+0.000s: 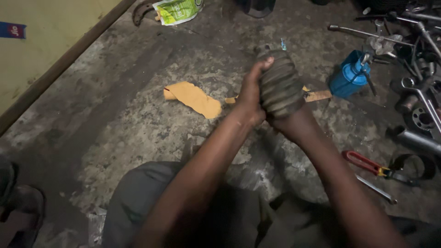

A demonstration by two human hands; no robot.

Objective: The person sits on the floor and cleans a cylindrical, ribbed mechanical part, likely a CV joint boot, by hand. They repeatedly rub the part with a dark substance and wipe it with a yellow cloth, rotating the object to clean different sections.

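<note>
**Both hands on a ribbed rubber boot above the workshop floor**

The ribbed rubber boot [280,82] stands near the middle of the view, a little toward one o'clock, its long axis nearly upright and its top leaning slightly toward eleven o'clock. The left hand [251,94] presses against its nine o'clock side, fingers curled closed around the ribs and thumb reaching up to the top rim. The right hand [287,120] comes in from five o'clock and is mostly hidden under and behind the boot; it seems to grip the lower end, though how far it is closed I cannot tell. Both hands touch the boot, so neither is nearer. A blue oil can [348,74] sits at three o'clock, red-handled pliers [367,164] at four o'clock, torn yellow paper [194,98] at nine o'clock.
</note>
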